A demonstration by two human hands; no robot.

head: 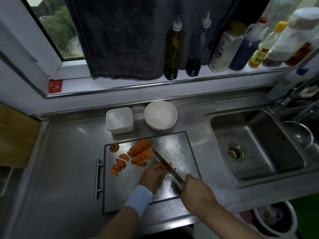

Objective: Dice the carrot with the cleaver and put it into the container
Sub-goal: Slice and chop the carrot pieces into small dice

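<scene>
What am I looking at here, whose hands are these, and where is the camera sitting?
There is no machine here. The single picture comes from a camera worn on a person's head, looking down at their own hands over a steel kitchen counter. The right hand grips the cleaver, whose blade lies angled across the cutting board. The left hand, fingers curled, sits against the blade; what is under it is hidden. Cut carrot pieces lie on the board. Behind the board stand a white container and a bowl; no carrot shows in either. A sink is to the right.
</scene>
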